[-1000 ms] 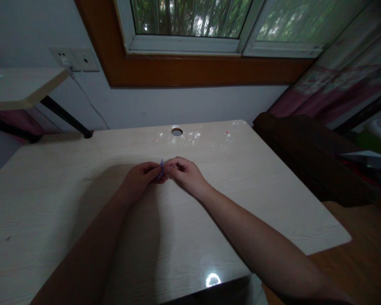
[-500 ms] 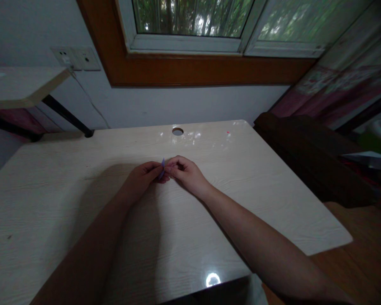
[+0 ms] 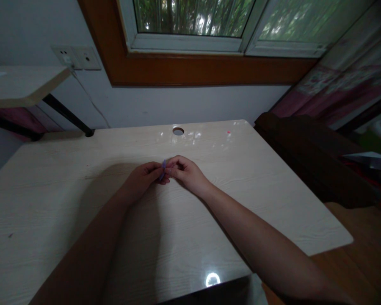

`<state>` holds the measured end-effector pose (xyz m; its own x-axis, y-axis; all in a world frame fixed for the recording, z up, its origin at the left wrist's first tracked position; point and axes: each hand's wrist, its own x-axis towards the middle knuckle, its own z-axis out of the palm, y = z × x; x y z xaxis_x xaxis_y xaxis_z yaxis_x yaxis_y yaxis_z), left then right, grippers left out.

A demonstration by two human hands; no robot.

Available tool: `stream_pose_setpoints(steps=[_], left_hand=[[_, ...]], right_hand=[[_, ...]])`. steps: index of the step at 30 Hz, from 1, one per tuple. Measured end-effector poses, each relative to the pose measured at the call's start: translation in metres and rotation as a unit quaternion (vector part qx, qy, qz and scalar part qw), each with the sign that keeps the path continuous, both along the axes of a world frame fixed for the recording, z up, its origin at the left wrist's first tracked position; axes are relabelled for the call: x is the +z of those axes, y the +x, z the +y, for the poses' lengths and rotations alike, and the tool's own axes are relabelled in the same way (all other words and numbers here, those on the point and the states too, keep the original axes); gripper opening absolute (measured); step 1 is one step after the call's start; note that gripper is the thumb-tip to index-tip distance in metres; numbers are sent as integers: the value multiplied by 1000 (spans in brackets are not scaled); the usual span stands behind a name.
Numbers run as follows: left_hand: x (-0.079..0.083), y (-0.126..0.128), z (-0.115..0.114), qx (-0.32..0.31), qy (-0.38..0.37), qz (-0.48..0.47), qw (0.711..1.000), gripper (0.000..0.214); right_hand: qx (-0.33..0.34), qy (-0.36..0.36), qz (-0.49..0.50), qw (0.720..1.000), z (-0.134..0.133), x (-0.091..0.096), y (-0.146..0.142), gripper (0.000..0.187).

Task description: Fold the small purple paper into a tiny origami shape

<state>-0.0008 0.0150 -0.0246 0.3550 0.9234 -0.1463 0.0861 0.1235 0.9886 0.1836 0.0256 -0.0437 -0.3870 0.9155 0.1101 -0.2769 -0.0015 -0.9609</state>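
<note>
A small purple piece (image 3: 164,163), thin and pointed like folded paper, shows between my fingertips above the desk (image 3: 257,203). My left hand (image 3: 143,178) pinches it from the left between thumb and fingers. From the other side my right hand (image 3: 187,173) closes thumb and forefinger on it as well. The fingertips of both hands meet around the piece, so most of it is hidden. Its exact kind is too small to make out.
A round cable hole (image 3: 178,131) lies near the desk's back edge, with a tiny red spot (image 3: 228,132) to its right. A raised shelf (image 3: 28,87) on black legs stands at the left. Beyond the right edge is dark wooden furniture (image 3: 305,156).
Both hands keep their pinch in nearly the same place. The tip of the purple piece above the fingers looks slightly lower and shorter now.
</note>
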Motion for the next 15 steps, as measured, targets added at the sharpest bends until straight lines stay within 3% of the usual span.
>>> stream_pose_setpoints(steps=[15], left_hand=[[6, 4, -4, 3, 30, 44, 999, 27]], right_hand=[[2, 11, -46, 999, 6, -7, 5, 29]])
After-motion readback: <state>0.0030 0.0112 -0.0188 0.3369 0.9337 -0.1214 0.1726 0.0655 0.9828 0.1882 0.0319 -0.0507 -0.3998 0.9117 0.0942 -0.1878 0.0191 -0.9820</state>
